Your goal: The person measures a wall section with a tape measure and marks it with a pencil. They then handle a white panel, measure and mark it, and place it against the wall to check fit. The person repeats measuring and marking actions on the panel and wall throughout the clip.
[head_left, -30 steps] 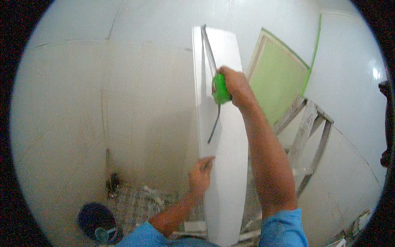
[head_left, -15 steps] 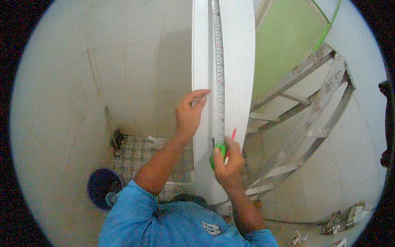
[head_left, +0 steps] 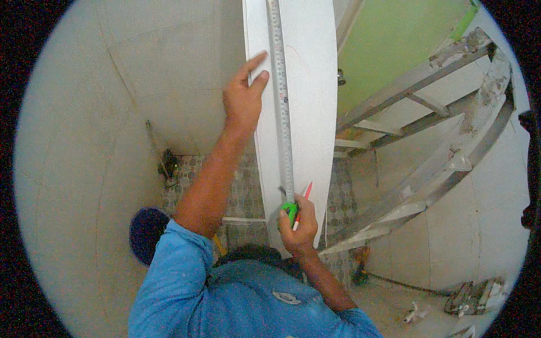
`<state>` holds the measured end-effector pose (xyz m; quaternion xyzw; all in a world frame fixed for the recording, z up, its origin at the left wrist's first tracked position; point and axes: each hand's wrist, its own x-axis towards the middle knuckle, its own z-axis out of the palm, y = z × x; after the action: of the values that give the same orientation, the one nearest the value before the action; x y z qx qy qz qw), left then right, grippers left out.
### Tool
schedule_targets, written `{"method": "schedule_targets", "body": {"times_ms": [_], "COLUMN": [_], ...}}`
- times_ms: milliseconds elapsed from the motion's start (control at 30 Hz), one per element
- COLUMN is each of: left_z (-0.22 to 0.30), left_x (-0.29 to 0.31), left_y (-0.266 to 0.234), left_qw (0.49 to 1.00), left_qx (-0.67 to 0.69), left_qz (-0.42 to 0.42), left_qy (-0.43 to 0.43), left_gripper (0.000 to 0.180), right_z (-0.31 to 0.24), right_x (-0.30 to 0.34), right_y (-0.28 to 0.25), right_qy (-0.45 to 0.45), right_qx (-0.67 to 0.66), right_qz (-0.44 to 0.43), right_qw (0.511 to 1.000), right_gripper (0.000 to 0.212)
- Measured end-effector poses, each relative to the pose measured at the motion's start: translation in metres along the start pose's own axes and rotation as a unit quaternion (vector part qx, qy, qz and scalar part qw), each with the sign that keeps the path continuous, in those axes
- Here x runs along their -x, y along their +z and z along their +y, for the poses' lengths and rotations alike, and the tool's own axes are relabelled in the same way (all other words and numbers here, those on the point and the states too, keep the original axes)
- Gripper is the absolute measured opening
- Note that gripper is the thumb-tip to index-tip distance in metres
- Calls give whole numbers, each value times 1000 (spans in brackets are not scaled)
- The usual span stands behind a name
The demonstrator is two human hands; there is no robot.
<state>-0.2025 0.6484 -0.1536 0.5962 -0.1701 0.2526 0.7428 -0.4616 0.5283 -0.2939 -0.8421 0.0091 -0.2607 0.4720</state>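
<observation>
A long white panel (head_left: 307, 129) runs away from my body, with a faint reddish mark on its far part. Along its length lies the drawn-out blade of a tape measure (head_left: 289, 211), whose case is green. My right hand (head_left: 301, 230) grips that case at the panel's near end and also holds a red and white pencil-like marker (head_left: 308, 190), its red tip pointing away from me. Farther up, my left hand (head_left: 243, 98) is open, thumb and forefinger apart, at the panel's left edge beside the blade. It holds nothing.
On the right leans a worn, paint-stained ladder (head_left: 417, 84) before a green door (head_left: 389, 50). A dark blue bucket (head_left: 145, 234) stands at the lower left on the patterned tile floor (head_left: 245, 183). Assorted items (head_left: 476, 296) lie at the lower right; tiled walls (head_left: 73, 141) stand close.
My left hand has moved farther up along the panel, its thumb and forefinger wider apart. My right hand still holds the tape measure and marker. The whole view has shifted.
</observation>
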Motion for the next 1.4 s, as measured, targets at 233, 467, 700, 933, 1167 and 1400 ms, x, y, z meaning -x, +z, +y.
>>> {"method": "schedule_targets", "body": {"times_ms": [233, 467, 700, 933, 1167, 1400], "left_z": [-23, -93, -117, -109, -105, -116], "left_x": [4, 51, 142, 216, 218, 232], "left_y": [-2, 7, -19, -45, -43, -51], "left_qw": [984, 963, 937, 895, 871, 882], "left_qx": [89, 95, 14, -69, -99, 3], "left_qz": [-60, -118, -165, -317, -310, -309], "left_qy": [-139, -224, -307, -307, -367, -356], "left_gripper": [33, 44, 41, 31, 33, 33], "right_z": [34, 72, 109, 108, 96, 86], "right_x": [25, 21, 40, 56, 60, 68], "right_y": [17, 34, 40, 37, 37, 33], "right_qy": [-33, -44, -20, -17, -18, -46], "right_qx": [86, 81, 136, 144, 170, 182], "right_qz": [12, 19, -1, -4, 3, 20], "right_qw": [996, 996, 991, 989, 985, 982], "right_gripper": [54, 52, 59, 63, 64, 69]}}
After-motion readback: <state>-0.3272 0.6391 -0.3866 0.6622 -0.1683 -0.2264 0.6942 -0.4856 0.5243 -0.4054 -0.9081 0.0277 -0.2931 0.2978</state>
